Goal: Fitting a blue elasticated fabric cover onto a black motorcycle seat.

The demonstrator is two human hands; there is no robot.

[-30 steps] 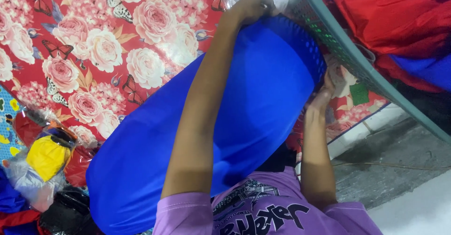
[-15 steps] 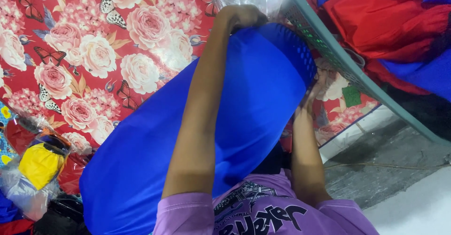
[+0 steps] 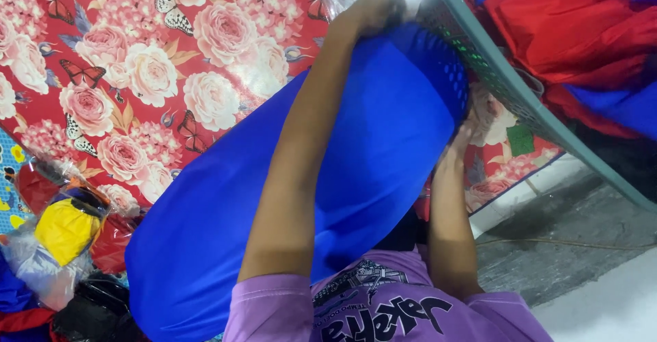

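Both hands (image 3: pixel 373 10) pinch the blue cloth (image 3: pixel 308 185), stretched diagonally from lower left to upper right.

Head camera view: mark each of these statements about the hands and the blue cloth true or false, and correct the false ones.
1. The left hand grips the top edge of the smooth blue fabric garment. True.
2. The floor mat is plain green. False: it is red with pink roses and butterflies.
3. The grey-green plastic mesh basket holds red and blue cloth. True.
4. The right hand rests on the bagged yellow cloth. False: it is at the garment's right edge.
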